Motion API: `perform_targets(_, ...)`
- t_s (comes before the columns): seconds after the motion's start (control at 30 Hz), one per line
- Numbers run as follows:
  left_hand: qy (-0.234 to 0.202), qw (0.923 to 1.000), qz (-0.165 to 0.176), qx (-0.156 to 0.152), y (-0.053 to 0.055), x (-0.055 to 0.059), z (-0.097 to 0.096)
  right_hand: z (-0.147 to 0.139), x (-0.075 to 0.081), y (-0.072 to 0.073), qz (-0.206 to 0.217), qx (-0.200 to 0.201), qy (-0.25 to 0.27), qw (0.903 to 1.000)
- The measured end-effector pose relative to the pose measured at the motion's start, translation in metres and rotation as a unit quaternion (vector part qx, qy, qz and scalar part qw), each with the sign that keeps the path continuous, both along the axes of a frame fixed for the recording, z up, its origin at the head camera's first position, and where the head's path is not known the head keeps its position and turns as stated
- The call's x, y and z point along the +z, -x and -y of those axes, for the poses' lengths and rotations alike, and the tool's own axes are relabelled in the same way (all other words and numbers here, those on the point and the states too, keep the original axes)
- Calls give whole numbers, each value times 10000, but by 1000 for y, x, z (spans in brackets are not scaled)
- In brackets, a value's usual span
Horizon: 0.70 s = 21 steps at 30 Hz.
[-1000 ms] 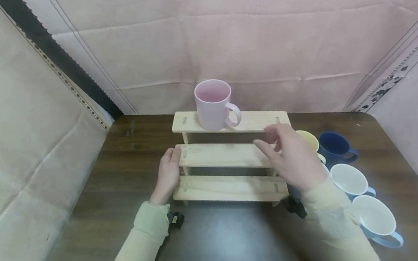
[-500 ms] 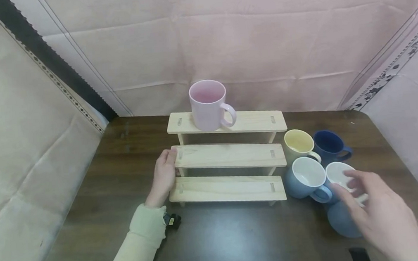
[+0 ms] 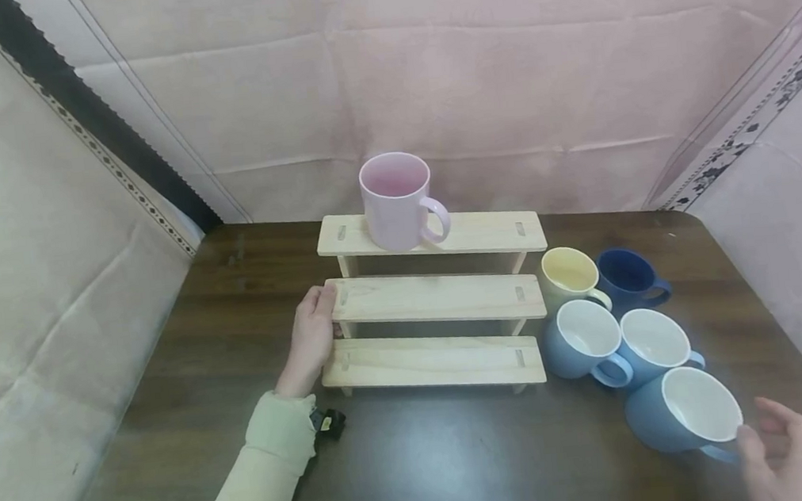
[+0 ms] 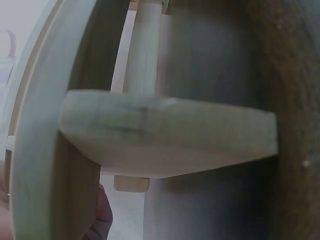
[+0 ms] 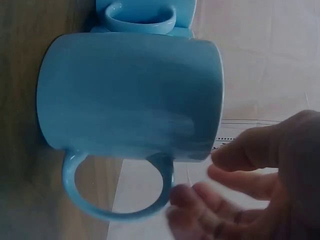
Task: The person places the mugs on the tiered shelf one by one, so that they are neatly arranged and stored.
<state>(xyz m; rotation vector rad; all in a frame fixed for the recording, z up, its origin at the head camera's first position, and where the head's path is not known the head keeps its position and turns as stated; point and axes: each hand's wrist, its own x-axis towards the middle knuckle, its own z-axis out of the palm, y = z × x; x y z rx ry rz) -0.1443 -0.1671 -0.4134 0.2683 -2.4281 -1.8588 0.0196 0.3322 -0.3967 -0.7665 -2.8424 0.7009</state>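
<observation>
A three-tier wooden rack (image 3: 434,299) stands on the table. My left hand (image 3: 312,338) holds the left end of its middle board; in the left wrist view the fingers (image 4: 102,215) show partly behind the wood. On the top board stands a pink mug (image 3: 394,215), upright with its handle to the right. At the lower right my right hand (image 3: 794,455) is beside the nearest light blue mug (image 3: 652,415). In the right wrist view its bent, spread fingers (image 5: 245,147) are close to that mug's rim and handle (image 5: 112,215), not wrapped round them.
Two more light blue mugs, one left (image 3: 567,347) and one right (image 3: 640,361), stand close to the nearest one. Behind them are a yellow mug (image 3: 558,292) and a dark blue mug (image 3: 623,299). Pale cloth (image 3: 473,93) hangs around the brown table (image 3: 161,454).
My right hand has moved from the right end of the rack, across the mugs, to the nearest light blue mug's handle side. The left hand keeps holding the middle board.
</observation>
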Motion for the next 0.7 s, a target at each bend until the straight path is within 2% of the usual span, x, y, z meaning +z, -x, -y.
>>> perform_targets(0.17,-59,9999,-63,-68,1,-1,0,-5,-9,-2,402,95,213,9989)
perform_targets(0.27,-60,9999,-64,-69,1,-1,0,-8,-10,-3,582,205,173,9979)
perform_targets(0.33,-62,10000,-35,-53,0,-1,0,-12,-11,-5,565,363,75,9977)
perform_targets(0.53,-72,10000,-56,-33,-1,0,0,-26,-15,-5,53,1169,-153,9930)
perform_targets(0.6,-77,9999,-67,-28,-1,-1,0,-29,-17,-5,93,1261,-174,9918)
perform_targets(0.7,-54,10000,-80,-23,-1,-1,0,-30,-19,-5,394,1240,-45,9915)
